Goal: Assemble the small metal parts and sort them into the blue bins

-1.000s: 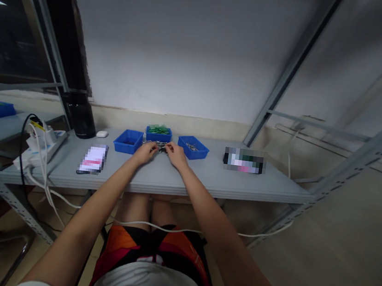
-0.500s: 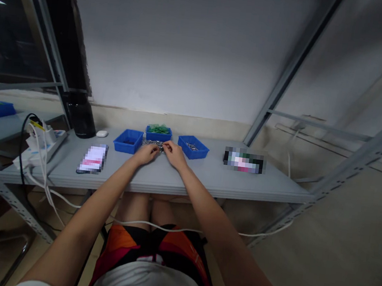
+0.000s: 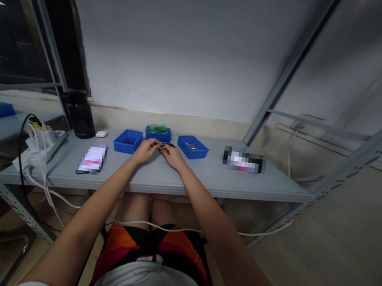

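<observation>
My left hand and my right hand meet over a small pile of thin, shiny metal pieces on the grey table. The fingers of both hands are bent and drawn together at the tips, close to each other. Whatever sits between the fingertips is too small to make out. Beside my left hand is a blue bin with a few dark bits inside. Behind the pile, another blue bin holds green pieces. To the right of my right hand, a third blue bin contains small metal pieces.
A blurred phone lies on the table's left, near a white earbud case and a black bottle. White power strips with cables stand at the left end. A pixelated object lies on the right. Metal shelf posts flank the table.
My left hand has lifted slightly and its fingers have arched toward the pile. My right hand has come down a little toward me, uncovering more of the metal pieces behind it.
</observation>
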`<state>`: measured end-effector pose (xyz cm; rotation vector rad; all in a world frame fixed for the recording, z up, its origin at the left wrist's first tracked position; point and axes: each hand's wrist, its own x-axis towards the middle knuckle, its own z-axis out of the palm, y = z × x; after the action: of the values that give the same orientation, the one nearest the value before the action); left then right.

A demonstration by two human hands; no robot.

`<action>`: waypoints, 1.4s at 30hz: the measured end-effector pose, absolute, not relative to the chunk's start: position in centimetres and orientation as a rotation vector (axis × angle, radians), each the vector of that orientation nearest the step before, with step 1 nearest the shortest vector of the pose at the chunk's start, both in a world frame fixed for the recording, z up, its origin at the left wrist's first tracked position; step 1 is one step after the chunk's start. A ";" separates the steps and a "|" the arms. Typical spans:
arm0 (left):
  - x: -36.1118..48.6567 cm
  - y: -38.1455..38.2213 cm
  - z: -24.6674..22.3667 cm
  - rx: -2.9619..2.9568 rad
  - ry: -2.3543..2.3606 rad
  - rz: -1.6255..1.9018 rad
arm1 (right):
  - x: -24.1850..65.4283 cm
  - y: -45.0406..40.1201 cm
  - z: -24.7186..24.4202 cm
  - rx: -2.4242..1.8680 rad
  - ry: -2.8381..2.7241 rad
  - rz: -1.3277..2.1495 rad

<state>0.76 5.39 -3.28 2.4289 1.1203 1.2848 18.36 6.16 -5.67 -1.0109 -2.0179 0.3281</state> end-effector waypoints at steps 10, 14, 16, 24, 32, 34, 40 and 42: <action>0.5 6.2 -4.0 2.461 1.198 1.200 | 18.2 5.8 -5.4 -0.912 -1.967 0.390; 0.5 5.8 -3.8 2.473 1.223 1.189 | 18.1 5.7 -5.3 -0.910 -1.976 0.414; 0.5 5.6 -3.6 2.419 1.271 1.193 | 18.1 5.7 -5.3 -0.925 -1.967 0.421; 0.4 5.3 -3.5 2.413 1.428 1.068 | 18.2 5.9 -5.1 -0.976 -1.875 0.454; 0.6 5.0 -3.6 2.475 1.392 0.932 | 18.1 5.6 -5.2 -0.933 -1.924 0.442; 0.6 5.0 -3.7 2.481 1.352 0.914 | 18.1 5.5 -5.1 -0.940 -1.930 0.434; 0.6 5.1 -3.7 2.487 1.327 0.914 | 18.2 5.4 -5.0 -0.938 -1.947 0.421; 0.7 5.1 -3.7 2.483 1.312 0.906 | 18.1 5.4 -5.1 -0.946 -1.942 0.424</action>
<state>0.69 5.10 -3.73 2.4831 1.3115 0.9062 18.13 5.40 -5.08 -0.9460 -1.9419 0.4238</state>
